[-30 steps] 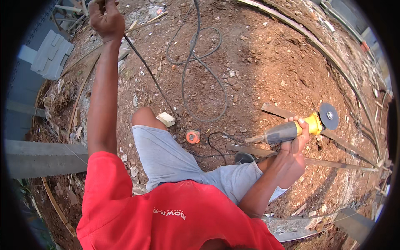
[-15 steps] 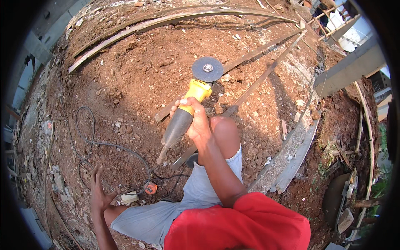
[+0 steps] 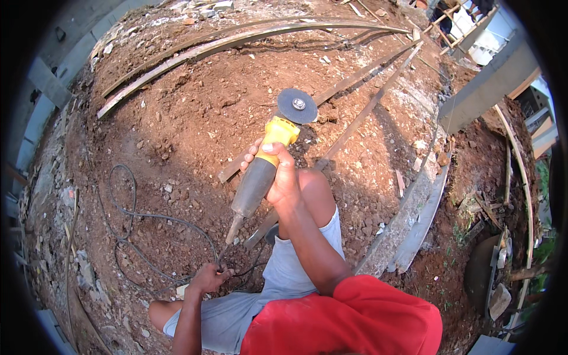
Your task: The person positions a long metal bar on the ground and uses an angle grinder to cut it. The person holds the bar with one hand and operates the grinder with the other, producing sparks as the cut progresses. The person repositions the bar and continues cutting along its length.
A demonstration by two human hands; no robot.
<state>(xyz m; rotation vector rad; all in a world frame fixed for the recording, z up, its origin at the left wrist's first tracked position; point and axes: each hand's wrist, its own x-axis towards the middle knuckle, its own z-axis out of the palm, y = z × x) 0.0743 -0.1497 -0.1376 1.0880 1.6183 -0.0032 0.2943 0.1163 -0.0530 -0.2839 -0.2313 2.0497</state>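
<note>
An angle grinder (image 3: 255,177) with a yellow head and a dark grey body is in my right hand (image 3: 283,180). My fingers wrap round it where yellow meets grey, and its dark cutting disc (image 3: 297,106) points up and away from me. The black power cord (image 3: 168,219) loops over the soil on the left. Low in front of me, my left hand (image 3: 207,278) is closed at the cord, beside my bent leg. Its fingertips are partly hidden.
Reddish, stony soil (image 3: 195,112) surrounds me. Long timber strips (image 3: 248,35) curve across the far side, and another timber strip (image 3: 367,121) runs past my knee. A concrete ledge (image 3: 402,225) and a grey post (image 3: 485,89) stand on the right.
My left hand has moved right and inward from open air to the cord, and its fingers have closed. It now covers the orange round object. The grinder has turned slightly.
</note>
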